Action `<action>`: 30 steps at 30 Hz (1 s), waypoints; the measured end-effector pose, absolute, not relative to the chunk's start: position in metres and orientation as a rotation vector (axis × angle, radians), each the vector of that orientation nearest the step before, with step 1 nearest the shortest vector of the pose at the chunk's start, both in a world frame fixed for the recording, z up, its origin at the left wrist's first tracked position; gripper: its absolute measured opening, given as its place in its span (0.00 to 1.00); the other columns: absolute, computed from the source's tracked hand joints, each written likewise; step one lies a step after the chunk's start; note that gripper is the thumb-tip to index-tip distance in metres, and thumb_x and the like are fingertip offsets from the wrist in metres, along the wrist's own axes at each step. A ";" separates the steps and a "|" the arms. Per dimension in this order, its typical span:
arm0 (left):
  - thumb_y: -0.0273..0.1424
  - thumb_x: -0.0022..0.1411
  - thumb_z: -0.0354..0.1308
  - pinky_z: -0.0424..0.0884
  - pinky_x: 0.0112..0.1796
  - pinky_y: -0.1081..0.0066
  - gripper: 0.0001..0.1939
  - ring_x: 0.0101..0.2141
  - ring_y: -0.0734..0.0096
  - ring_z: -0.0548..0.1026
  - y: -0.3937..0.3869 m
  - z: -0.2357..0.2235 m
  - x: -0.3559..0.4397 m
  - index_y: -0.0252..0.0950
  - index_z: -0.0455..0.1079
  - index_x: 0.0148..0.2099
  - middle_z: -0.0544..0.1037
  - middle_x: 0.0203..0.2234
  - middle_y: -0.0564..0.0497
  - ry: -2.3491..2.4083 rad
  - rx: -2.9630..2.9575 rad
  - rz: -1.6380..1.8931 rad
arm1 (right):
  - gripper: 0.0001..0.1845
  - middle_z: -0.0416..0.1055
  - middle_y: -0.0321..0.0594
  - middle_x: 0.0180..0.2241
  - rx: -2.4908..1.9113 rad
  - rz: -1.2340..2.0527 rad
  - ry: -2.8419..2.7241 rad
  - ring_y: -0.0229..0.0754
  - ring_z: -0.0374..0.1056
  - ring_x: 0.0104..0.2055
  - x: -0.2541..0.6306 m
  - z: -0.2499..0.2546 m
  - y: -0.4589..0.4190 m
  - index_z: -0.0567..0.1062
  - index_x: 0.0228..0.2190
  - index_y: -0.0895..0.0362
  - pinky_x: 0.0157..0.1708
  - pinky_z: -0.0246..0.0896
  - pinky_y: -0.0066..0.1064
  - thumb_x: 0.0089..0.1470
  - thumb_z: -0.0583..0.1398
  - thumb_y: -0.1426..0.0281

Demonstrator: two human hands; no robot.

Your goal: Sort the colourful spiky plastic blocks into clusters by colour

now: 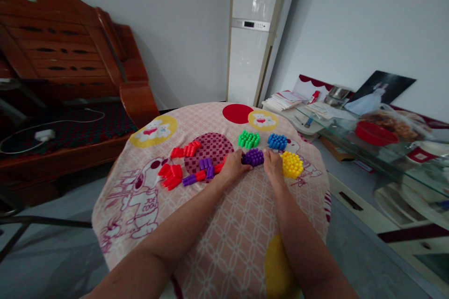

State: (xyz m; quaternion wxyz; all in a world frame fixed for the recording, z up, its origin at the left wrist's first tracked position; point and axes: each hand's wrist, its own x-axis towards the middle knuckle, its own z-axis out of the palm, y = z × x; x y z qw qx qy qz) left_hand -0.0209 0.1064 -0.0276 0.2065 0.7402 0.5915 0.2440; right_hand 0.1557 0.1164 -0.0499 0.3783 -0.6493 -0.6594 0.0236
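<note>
A bundle of purple peg-like plastic building pieces (254, 157) stands on the table between my two hands. My left hand (234, 166) closes in at its left side, thumb and fingers bent around a darker purple piece at that edge. From the right, my right hand (273, 165) presses its curled fingers against the bundle. Just beyond that hand is a yellow bundle (292, 165). Green pieces (249, 139) and blue pieces (277, 142) stand in groups farther back. Loose red pieces (171, 176) and a few purple ones (206, 164) lie left of my left hand.
A patterned cloth (224, 233) covers the round table. To the right, a glass shelf (365, 149) carries a red bowl (376, 132), papers and a photo. A wooden bench (70, 79) stands at left, and a tall white cabinet unit (249, 56) at the back.
</note>
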 end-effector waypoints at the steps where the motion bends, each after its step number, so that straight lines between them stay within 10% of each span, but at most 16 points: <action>1: 0.38 0.50 0.69 0.68 0.40 0.67 0.24 0.39 0.60 0.77 0.106 -0.027 -0.021 0.33 0.70 0.47 0.80 0.38 0.43 1.647 2.060 0.686 | 0.26 0.72 0.46 0.25 -1.652 0.058 -1.687 0.43 0.64 0.28 0.156 -0.050 0.116 0.74 0.23 0.57 0.29 0.49 0.32 0.64 0.45 0.61; 30: 0.23 0.57 0.55 0.68 0.39 0.67 0.12 0.40 0.59 0.77 0.098 0.006 -0.044 0.36 0.66 0.44 0.78 0.36 0.44 1.623 2.428 0.320 | 0.25 0.71 0.45 0.24 -1.660 0.107 -1.648 0.43 0.64 0.29 0.155 -0.050 0.116 0.73 0.23 0.57 0.29 0.48 0.32 0.64 0.46 0.61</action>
